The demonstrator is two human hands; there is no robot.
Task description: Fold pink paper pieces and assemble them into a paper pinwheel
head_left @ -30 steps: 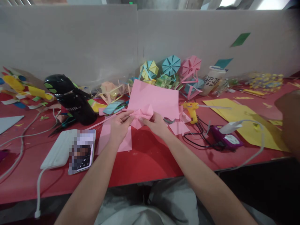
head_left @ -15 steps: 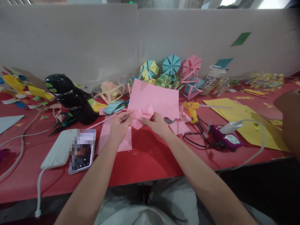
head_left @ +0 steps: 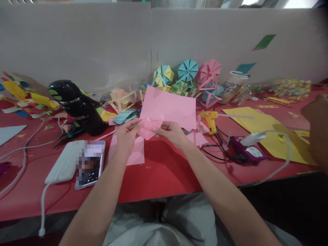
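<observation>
A folded piece of pink paper [head_left: 148, 128] is held up between my two hands over the red table. My left hand [head_left: 127, 135] pinches its left side, fingers closed. At its right corner, the thumb and fingers of my right hand [head_left: 170, 133] grip the paper. A large pink sheet [head_left: 169, 106] lies just behind, and another pink sheet [head_left: 137, 152] is partly under my left hand. Some small creases of the folded paper are too soft to make out.
A black bottle [head_left: 82, 111], phone [head_left: 91, 167] and white power bank [head_left: 67, 162] are at left. Folded paper wheels [head_left: 188, 71] stand behind. At right are a yellow glue gun [head_left: 210, 120], a purple power strip [head_left: 248, 150], yellow sheets [head_left: 271, 136] and a cup [head_left: 232, 87].
The pink paper now looks flatter, its raised flap on the right lowered. Both hands have shifted slightly, and more of the paper's face shows between them.
</observation>
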